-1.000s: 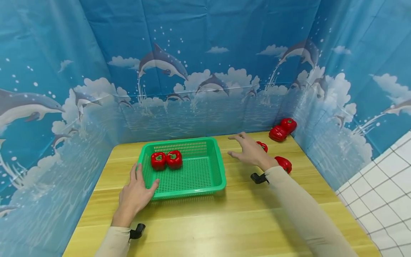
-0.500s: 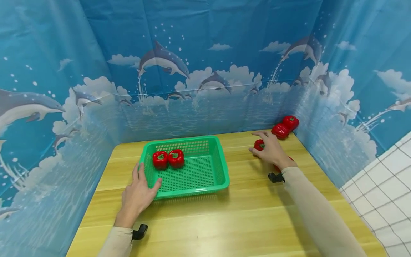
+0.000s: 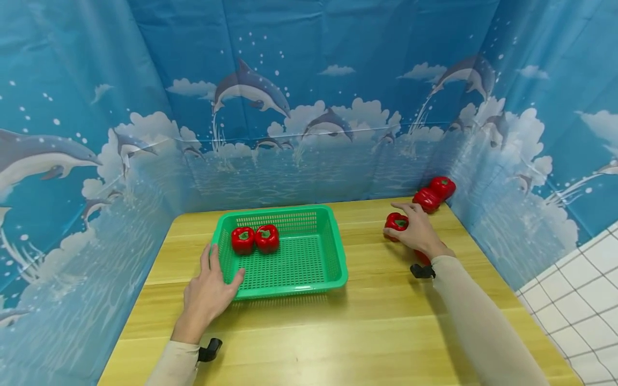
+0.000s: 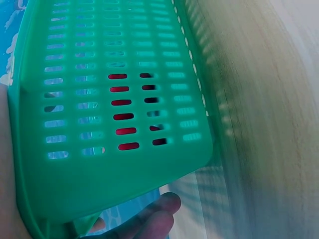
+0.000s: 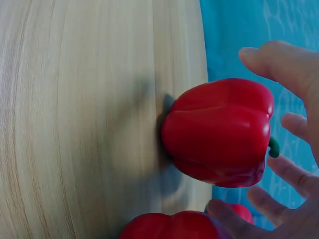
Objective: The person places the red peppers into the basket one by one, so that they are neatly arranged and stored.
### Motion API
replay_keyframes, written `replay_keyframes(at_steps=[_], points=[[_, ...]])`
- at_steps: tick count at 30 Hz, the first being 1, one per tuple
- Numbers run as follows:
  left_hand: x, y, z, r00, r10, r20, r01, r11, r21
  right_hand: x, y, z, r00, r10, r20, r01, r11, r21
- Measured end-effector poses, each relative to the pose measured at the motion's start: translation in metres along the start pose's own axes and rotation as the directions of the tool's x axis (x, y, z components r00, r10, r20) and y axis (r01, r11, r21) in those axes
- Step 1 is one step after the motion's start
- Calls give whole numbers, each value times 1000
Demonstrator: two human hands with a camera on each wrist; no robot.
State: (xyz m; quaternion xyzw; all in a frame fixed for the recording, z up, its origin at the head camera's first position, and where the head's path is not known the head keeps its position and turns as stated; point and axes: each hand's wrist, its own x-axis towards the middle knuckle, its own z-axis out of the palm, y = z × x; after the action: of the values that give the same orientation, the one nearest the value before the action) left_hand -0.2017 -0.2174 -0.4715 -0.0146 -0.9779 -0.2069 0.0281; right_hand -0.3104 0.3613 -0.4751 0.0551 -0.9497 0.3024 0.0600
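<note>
My right hand point(image 3: 419, 233) is around a red bell pepper point(image 3: 393, 221) standing stem-up on the right side of the table. In the right wrist view its thumb and fingers are spread on either side of this bell pepper point(image 5: 217, 132), with gaps showing. My left hand point(image 3: 207, 295) rests on the near left corner of a green plastic basket point(image 3: 289, 290), thumb over the front rim and fingers along the left side. Two red bell peppers, one on the left point(image 3: 242, 241) and one on the right point(image 3: 267, 239), sit side by side inside the basket.
Another bell pepper point(image 3: 422, 257) lies partly hidden under my right wrist. Two more, one in front point(image 3: 427, 200) and one behind point(image 3: 442, 187), stand at the table's back right corner. A blue dolphin-print curtain point(image 3: 309, 171) borders the wooden table point(image 3: 309, 348).
My right hand has moved right, from beside the basket to around the standing bell pepper. The left hand stays on the basket corner, and the head view has shifted slightly.
</note>
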Motion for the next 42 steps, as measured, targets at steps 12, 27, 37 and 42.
replay_keyframes(at_steps=[12, 27, 37, 42], points=[[-1, 7, 2, 1000, 13, -7, -13, 1000, 0, 5, 5, -10, 998, 34, 55, -32, 999, -39], [-1, 0, -1, 1000, 11, 1, -11, 1000, 5, -2, -4, 6, 999, 6, 31, -5, 999, -51], [0, -1, -2, 1000, 2, 13, -2, 1000, 6, -12, -19, 11, 999, -39, 1, 39, 998, -41], [-2, 0, -1, 1000, 2, 11, -2, 1000, -1, -18, -31, 11, 998, -67, -21, 66, 997, -35]])
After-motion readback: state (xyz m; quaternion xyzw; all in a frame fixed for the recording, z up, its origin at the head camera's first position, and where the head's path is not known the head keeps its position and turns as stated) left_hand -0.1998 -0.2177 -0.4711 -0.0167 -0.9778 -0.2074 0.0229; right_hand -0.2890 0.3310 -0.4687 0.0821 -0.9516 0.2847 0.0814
